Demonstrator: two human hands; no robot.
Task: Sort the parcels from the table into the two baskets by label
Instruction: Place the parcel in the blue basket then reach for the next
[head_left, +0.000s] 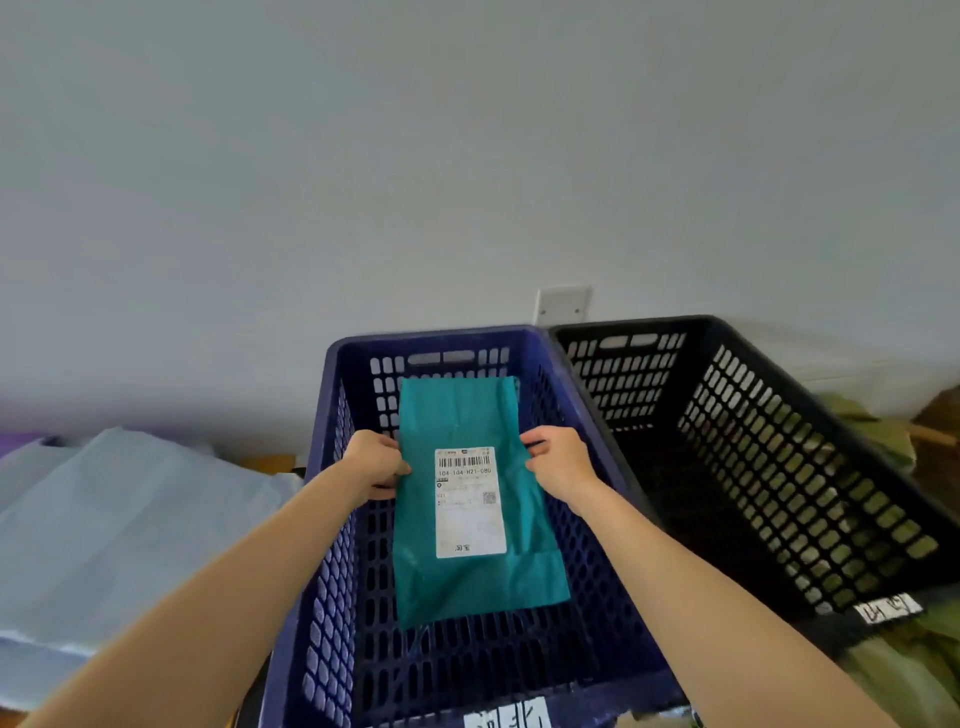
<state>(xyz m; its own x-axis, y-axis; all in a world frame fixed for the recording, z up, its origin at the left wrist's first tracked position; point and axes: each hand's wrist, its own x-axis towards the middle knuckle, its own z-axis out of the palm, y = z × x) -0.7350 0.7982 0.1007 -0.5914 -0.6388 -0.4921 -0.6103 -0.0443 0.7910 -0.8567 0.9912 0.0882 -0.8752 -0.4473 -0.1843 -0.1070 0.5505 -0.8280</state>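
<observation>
A flat teal parcel (467, 415) with a white shipping label facing up hangs inside the blue basket (322, 571). My left hand (374, 465) grips its left edge and my right hand (558, 460) pinches its right edge, both about halfway along the parcel. To the right of the blue basket stands a black basket (779, 467), which shows no parcel inside. Each basket carries a white handwritten tag on its near rim.
Pale blue plastic bags (119, 519) lie to the left of the blue basket. Olive-green fabric (883, 675) lies under and beside the black basket. A white wall with a socket plate (563, 304) rises behind both baskets.
</observation>
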